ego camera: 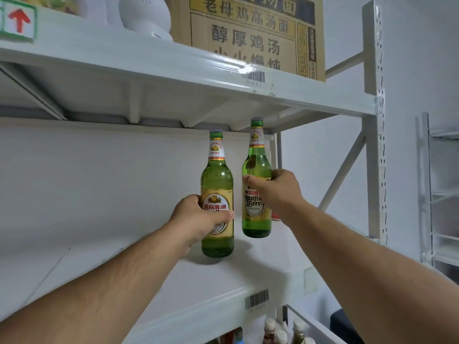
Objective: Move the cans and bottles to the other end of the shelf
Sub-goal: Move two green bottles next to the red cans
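Two green glass beer bottles with gold labels stand near the right end of the white shelf. My left hand grips the nearer bottle around its label; its base sits on the shelf board. My right hand grips the farther bottle at its middle, thumb across the front. That bottle's base looks slightly above or right at the shelf surface; I cannot tell which. A small red thing, perhaps a can, peeks out behind my right wrist.
The upper shelf hangs close above the bottle tops and carries a cardboard box and a white object. A white upright post bounds the right end. Several sauce bottles stand on the shelf below.
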